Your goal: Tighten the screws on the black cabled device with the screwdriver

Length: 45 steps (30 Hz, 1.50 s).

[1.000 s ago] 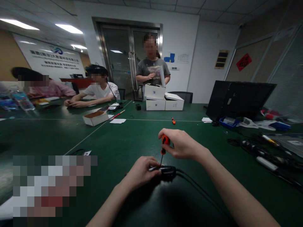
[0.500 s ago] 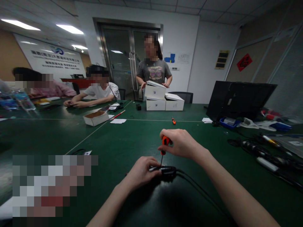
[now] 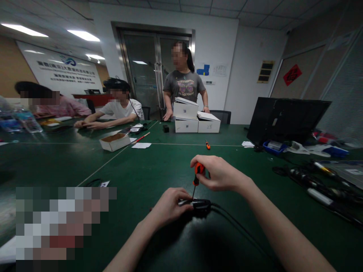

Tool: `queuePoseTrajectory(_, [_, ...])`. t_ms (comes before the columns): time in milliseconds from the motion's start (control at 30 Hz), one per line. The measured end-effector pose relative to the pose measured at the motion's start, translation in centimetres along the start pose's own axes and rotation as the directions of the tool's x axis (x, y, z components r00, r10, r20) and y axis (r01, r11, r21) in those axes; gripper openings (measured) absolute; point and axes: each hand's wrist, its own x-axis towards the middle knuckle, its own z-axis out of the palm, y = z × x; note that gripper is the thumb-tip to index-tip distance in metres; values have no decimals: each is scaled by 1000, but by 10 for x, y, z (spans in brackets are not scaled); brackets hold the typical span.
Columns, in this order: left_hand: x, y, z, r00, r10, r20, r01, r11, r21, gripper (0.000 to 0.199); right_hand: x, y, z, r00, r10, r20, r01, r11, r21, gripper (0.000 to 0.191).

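Note:
My right hand (image 3: 215,172) is closed around the orange and black handle of a screwdriver (image 3: 199,168). Its thin shaft points down, slightly tilted, and the tip meets a black corded device (image 3: 202,204) with a shiny silver part. My left hand (image 3: 172,204) grips the left end of that device on the table, thumb at the near side and fingers over the far side. A black cord runs from the device's right end toward my right forearm. What kind of device it is, I cannot make out, since my left hand covers part of it.
A second orange screwdriver (image 3: 208,145) lies farther back on the green table (image 3: 159,166). White numbered boxes (image 3: 186,125) are stacked before a standing person. An open box (image 3: 114,142) sits left. At right are a black monitor (image 3: 286,121) and tangled cables (image 3: 306,179).
My right fingers have shifted on the screwdriver handle, which leans slightly more to the right. My left hand stays put. The standing person's hands have moved off the top box, down to its sides.

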Motion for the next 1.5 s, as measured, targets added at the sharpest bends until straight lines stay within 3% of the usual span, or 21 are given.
queuePoseTrajectory(700, [0, -2, 1, 1000, 11, -19, -11, 1000, -10, 21, 2, -1, 1, 998, 63, 17, -61, 994, -92, 32])
queuePoseTrajectory(900, [0, 0, 0, 1000, 1, -14, -1, 1000, -3, 24, 2, 1, 2, 999, 52, 4, -51, 991, -122, 33])
queuePoseTrajectory(1100, [0, 0, -1, 1000, -10, 3, 10, 1000, 14, 26, 5, -1, 3, 999, 25, -28, -29, 987, -159, 20])
queuePoseTrajectory(1500, [-2, 0, -3, 1000, 0, -14, 0, 1000, 10, 23, 6, -1, 4, 999, 8, -35, -15, 980, -200, 26])
